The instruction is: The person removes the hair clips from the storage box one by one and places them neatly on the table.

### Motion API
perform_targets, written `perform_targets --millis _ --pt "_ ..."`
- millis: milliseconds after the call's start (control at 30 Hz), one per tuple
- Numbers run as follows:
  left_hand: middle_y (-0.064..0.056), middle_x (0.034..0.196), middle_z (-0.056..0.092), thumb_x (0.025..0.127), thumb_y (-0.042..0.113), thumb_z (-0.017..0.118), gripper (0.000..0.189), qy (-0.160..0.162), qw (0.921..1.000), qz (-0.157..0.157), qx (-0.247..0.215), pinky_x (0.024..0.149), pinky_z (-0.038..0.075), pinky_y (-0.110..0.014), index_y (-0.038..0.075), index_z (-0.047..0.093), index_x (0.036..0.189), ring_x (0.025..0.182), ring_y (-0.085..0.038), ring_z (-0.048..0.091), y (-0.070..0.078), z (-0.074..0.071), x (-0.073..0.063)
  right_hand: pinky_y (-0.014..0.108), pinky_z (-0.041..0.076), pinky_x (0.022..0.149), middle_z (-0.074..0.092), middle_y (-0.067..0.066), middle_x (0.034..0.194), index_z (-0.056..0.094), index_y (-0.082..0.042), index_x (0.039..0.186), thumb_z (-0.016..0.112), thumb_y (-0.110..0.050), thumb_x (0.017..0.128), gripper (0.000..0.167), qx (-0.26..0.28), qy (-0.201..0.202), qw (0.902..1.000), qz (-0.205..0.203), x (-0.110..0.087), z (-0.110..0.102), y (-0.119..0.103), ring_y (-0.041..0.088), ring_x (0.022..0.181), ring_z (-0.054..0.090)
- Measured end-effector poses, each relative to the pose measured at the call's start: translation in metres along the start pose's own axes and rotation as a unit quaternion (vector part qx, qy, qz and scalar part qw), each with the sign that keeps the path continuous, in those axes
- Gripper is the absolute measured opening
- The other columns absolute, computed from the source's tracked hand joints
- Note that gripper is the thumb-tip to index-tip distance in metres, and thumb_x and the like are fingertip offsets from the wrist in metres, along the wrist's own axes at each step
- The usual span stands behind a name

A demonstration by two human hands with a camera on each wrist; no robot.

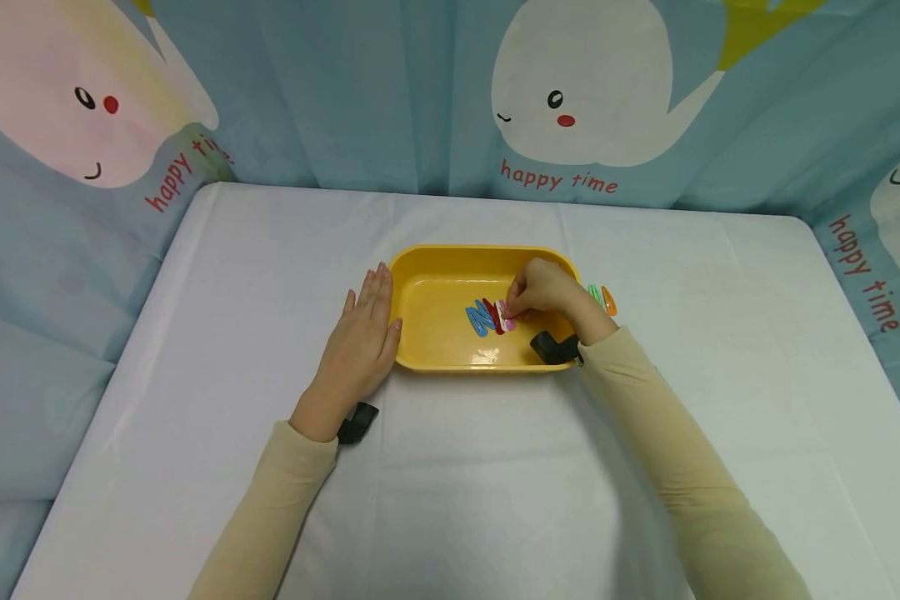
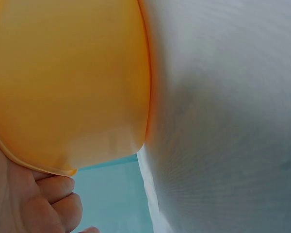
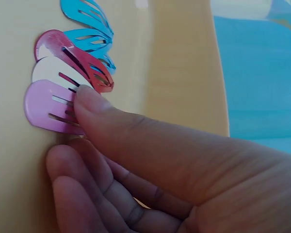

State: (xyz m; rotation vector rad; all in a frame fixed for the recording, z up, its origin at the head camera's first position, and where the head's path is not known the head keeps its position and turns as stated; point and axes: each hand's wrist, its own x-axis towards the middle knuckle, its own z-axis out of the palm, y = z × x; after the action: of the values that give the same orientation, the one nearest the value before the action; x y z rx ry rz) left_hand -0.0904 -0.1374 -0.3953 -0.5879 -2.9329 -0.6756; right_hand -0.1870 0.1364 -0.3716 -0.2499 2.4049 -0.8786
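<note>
A yellow tray [image 1: 431, 312] stands on the table, a loose row of snap hair clips lying inside it. My left hand [image 1: 356, 346] rests against the tray's left rim, its fingers straight. In the right wrist view, the thumb and fingers of my right hand [image 3: 140, 145] pinch a pink hair clip [image 3: 46, 108] by its narrow end, low over the tray floor. A white clip [image 3: 51, 73] lies partly under the pink one. Beside these come a red clip [image 3: 58, 47] and several blue clips [image 3: 82, 10], overlapping one another.
Right of the tray, a green clip [image 1: 596, 294] and an orange clip [image 1: 608, 301] lie on the white tablecloth [image 1: 720, 333], partly behind my right wrist. A blue curtain [image 1: 345, 92] with whale prints hangs behind the table.
</note>
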Motion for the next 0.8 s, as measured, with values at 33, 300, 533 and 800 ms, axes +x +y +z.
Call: perform_targets --millis 33,300,533,800 --pt "-0.018 0.155 0.01 0.101 0.022 0.033 0.06 0.001 1.0 0.0 0.0 0.113 0.01 -0.05 -0.007 0.01 0.148 0.143 -0.027 0.008 0.0001 -0.0001 -0.0003 0.025 0.05 0.056 0.062 0.003 0.06 0.068 0.002 0.071 0.075 -0.004 0.077 0.011 -0.002 -0.002 1.0 0.0 0.0002 0.0 -0.0001 0.014 0.055 0.059" --pt "-0.018 0.155 0.01 0.102 0.023 0.033 0.059 0.002 1.0 -0.001 0.001 0.113 0.01 -0.05 -0.007 0.01 0.148 0.143 -0.027 0.008 -0.0002 -0.0008 -0.0012 0.025 0.05 0.055 0.061 0.003 0.06 0.068 0.003 0.072 0.076 -0.002 0.076 0.01 0.005 -0.004 1.0 0.007 0.0002 0.001 -0.0016 0.014 0.054 0.059" --pt "-0.017 0.155 0.009 0.101 0.023 0.032 0.06 -0.002 1.0 -0.002 0.003 0.113 0.009 -0.049 -0.007 0.009 0.148 0.143 -0.027 0.007 0.0007 -0.0017 -0.0008 0.023 0.05 0.056 0.062 0.004 0.063 0.068 0.009 0.08 0.07 0.001 0.08 0.008 0.077 -0.024 0.9967 -0.004 -0.0023 -0.0006 0.0 0.013 0.055 0.057" --pt "-0.017 0.155 0.009 0.102 0.023 0.032 0.06 -0.006 1.0 -0.005 0.003 0.113 0.008 -0.048 -0.006 0.01 0.148 0.143 -0.026 0.007 0.002 -0.0023 -0.0004 0.025 0.053 0.063 0.067 0.003 0.07 0.066 0.016 0.089 0.065 -0.001 0.086 0.017 0.17 -0.057 0.9825 -0.051 -0.002 -0.0054 0.0044 0.01 0.062 0.062"
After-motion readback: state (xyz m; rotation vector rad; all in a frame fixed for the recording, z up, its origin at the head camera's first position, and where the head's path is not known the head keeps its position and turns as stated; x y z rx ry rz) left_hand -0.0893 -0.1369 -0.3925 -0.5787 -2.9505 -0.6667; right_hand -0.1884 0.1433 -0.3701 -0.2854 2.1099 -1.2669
